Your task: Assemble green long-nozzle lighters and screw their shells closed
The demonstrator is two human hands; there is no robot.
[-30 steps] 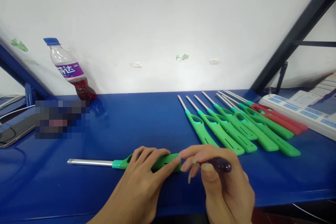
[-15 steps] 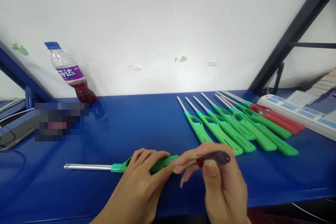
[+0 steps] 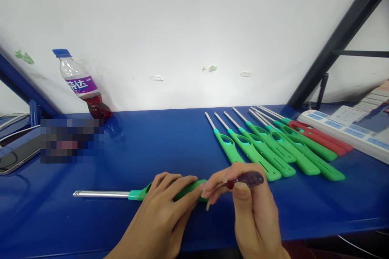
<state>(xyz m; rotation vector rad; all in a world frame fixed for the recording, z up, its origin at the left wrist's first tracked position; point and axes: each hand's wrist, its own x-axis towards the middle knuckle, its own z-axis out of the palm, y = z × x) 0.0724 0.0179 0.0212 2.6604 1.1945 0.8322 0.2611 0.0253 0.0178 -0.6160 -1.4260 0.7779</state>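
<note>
A green lighter (image 3: 190, 189) with a long metal tube lies sideways on the blue table, its tube pointing left. My left hand (image 3: 165, 206) is wrapped over its green body and presses it to the table. At the lighter's right end, my right hand (image 3: 252, 206) grips a small screwdriver (image 3: 249, 179) with a dark purple and red handle between thumb and fingers. The screwdriver's thin shaft runs left along the fingers; its tip is hidden.
Several green lighters (image 3: 264, 156) and some red ones (image 3: 322, 135) lie in a row on the blue table (image 3: 158, 141). A white power strip (image 3: 349, 131) is at the right. A bottle (image 3: 83, 85) leans at the back left, near a phone (image 3: 21, 147).
My right hand has shifted slightly left and the screwdriver handle has turned a little in it, showing some of the shaft. The left hand and the lighter have barely moved.
</note>
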